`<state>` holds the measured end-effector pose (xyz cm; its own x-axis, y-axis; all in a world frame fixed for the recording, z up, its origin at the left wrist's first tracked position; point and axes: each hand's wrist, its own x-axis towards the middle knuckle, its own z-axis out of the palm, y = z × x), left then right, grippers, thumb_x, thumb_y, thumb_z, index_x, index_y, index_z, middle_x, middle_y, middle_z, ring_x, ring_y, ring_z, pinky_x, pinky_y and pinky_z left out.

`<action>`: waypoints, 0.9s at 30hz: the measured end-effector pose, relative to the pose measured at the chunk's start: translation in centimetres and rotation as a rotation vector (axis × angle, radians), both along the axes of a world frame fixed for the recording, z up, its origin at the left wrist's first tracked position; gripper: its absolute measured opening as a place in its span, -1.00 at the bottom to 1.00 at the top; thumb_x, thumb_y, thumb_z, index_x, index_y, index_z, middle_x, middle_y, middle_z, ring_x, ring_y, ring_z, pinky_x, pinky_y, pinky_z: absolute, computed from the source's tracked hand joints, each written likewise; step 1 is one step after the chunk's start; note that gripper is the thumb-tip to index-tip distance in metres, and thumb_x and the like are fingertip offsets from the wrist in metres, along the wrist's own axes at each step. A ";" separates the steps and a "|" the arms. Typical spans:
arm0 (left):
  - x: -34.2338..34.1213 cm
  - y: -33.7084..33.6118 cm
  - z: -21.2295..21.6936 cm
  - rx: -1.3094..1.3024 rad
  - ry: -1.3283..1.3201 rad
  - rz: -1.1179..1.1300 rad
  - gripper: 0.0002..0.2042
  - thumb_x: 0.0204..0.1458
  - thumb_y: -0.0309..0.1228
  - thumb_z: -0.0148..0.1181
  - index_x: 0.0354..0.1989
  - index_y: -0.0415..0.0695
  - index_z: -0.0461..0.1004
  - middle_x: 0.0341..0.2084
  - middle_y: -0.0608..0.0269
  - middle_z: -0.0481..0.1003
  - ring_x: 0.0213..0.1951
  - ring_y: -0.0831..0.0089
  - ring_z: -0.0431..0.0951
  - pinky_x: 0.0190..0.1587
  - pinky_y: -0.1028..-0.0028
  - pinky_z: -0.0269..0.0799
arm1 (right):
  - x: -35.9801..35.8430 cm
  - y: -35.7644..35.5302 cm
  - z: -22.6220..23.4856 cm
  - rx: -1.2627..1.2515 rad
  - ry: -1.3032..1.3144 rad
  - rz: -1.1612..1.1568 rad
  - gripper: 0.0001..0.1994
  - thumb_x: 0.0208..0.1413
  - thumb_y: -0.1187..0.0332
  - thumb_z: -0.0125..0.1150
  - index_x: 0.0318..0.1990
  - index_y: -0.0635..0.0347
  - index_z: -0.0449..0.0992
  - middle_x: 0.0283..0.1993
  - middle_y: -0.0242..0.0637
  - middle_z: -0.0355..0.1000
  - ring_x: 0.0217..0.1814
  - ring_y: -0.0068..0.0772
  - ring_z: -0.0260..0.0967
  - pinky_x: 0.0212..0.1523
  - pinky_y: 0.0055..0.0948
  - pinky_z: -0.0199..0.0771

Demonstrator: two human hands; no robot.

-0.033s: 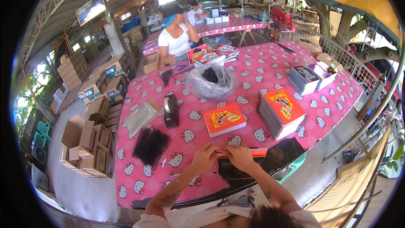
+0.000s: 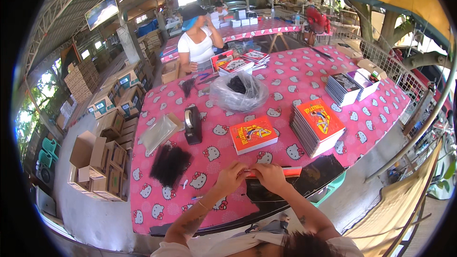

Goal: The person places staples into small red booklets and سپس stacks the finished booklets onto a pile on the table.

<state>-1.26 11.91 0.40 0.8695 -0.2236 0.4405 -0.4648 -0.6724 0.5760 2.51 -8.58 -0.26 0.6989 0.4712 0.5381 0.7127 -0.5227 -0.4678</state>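
Note:
At the table's near edge, my left hand [image 2: 230,178] and my right hand [image 2: 269,177] meet with their fingertips pinched at the left end of a notebook [image 2: 293,172]. Only its thin red and white edge shows; my right hand covers part of it. What small piece may lie between the fingertips is hidden. The notebook is over a black board [image 2: 323,173] on the table. Just beyond my hands lies a low stack of red-covered notebooks [image 2: 253,133], with a taller stack of spiral notebooks [image 2: 318,126] to its right.
On the pink patterned table [image 2: 285,85] are a black tape dispenser [image 2: 193,126], a pile of thin black strands [image 2: 170,165], clear plastic sleeves [image 2: 158,133] and a plastic bag [image 2: 254,97]. Further notebooks [image 2: 342,90] sit far right. A person [image 2: 197,43] stands across; cartons [image 2: 97,162] line the left.

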 end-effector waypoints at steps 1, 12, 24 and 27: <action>0.3 0.5 -0.1 0.005 0.004 -0.005 -0.78 0.17 -0.35 0.28 -0.06 -0.14 0.56 -0.41 0.01 0.54 -0.35 0.16 0.64 -0.34 0.24 0.47 | 0.1 0.1 -0.2 0.005 0.004 -0.005 -0.88 0.17 0.29 0.27 -0.18 0.04 0.59 -0.43 -0.27 0.57 -0.40 -0.14 0.55 -0.31 -0.18 0.50; -0.1 1.5 0.9 0.178 0.062 -0.037 -0.75 0.16 -0.22 0.30 -0.08 -0.06 0.60 -0.37 0.16 0.49 -0.36 0.06 0.59 -0.37 0.17 0.47 | -0.6 -1.4 1.7 -0.165 -0.241 -0.009 -0.84 0.19 0.28 0.26 -0.09 -0.09 0.60 -0.25 -0.36 0.58 -0.27 -0.21 0.59 -0.25 -0.21 0.51; 0.9 -1.5 0.2 0.517 -0.053 0.128 -0.50 0.18 -0.06 0.22 0.14 -0.18 0.45 0.13 0.01 0.43 0.20 0.03 0.43 0.13 -0.15 0.32 | -0.2 -3.0 0.8 -0.156 -0.020 -0.056 -0.83 0.13 0.31 0.29 -0.12 -0.12 0.66 -0.33 -0.35 0.57 -0.40 -0.14 0.57 -0.37 -0.17 0.59; -1.4 -4.8 -1.3 0.619 -0.202 0.302 -0.30 0.21 0.04 0.12 0.32 -0.31 0.31 0.39 -0.10 0.22 0.47 -0.06 0.08 0.37 -0.28 -0.08 | -0.1 -2.9 0.7 -0.174 0.038 -0.052 -0.73 0.01 0.31 0.35 -0.08 -0.08 0.62 -0.31 -0.34 0.56 -0.38 -0.14 0.58 -0.37 -0.18 0.59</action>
